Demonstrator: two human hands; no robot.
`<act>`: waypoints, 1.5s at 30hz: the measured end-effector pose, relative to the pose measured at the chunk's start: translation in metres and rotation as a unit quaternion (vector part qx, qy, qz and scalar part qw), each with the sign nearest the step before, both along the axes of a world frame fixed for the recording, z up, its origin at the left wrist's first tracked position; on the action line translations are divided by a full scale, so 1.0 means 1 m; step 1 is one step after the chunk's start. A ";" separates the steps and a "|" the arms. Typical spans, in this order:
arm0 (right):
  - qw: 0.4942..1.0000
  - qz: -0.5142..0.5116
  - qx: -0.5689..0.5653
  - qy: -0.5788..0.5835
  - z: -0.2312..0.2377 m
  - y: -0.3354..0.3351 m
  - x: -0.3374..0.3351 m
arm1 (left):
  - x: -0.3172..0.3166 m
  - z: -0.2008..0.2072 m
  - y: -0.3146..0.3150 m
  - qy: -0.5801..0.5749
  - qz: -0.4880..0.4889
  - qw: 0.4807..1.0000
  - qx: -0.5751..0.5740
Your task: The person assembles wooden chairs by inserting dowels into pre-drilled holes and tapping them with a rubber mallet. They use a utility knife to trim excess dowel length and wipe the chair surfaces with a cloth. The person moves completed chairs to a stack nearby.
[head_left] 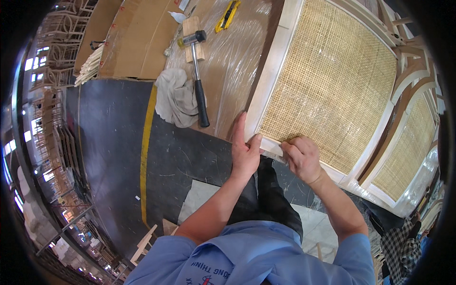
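Observation:
A pale wooden frame with a woven cane panel set in it lies in front of me. My left hand grips its near left corner, the index finger along the outer side and the thumb on the near rail. My right hand is closed at the near edge, its bent fingertips pressed down where the cane meets the rail. Whatever those fingertips pinch, if anything, is hidden. Left of the frame lies a mallet with a black grip, its head resting on a small wooden block.
A crumpled greyish cloth lies beside the mallet, a yellow utility knife farther back. Plastic film covers the cardboard-topped surface. A second cane-panelled frame stands at right. Far left is a cardboard box; a person is at lower right.

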State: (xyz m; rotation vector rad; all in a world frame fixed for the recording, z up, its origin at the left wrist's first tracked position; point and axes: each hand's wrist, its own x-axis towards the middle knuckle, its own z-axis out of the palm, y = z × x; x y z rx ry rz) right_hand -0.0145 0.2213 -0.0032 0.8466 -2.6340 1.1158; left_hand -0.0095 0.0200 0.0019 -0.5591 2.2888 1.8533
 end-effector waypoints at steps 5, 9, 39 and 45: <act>1.000 -0.004 0.008 0.010 0.001 -0.002 0.000 | 0.000 -0.003 -0.005 0.012 -0.008 1.000 0.006; 1.000 -0.003 0.017 0.013 -0.001 -0.001 0.001 | -0.001 0.002 0.001 -0.010 0.028 0.999 0.034; 0.951 -0.204 -0.089 -0.212 0.060 -0.206 -0.070 | 0.054 0.011 -0.098 0.039 -0.281 0.952 -0.112; 0.886 -0.289 -0.017 -0.361 0.033 -0.251 -0.128 | 0.083 0.042 -0.180 -0.021 -0.410 0.908 -0.082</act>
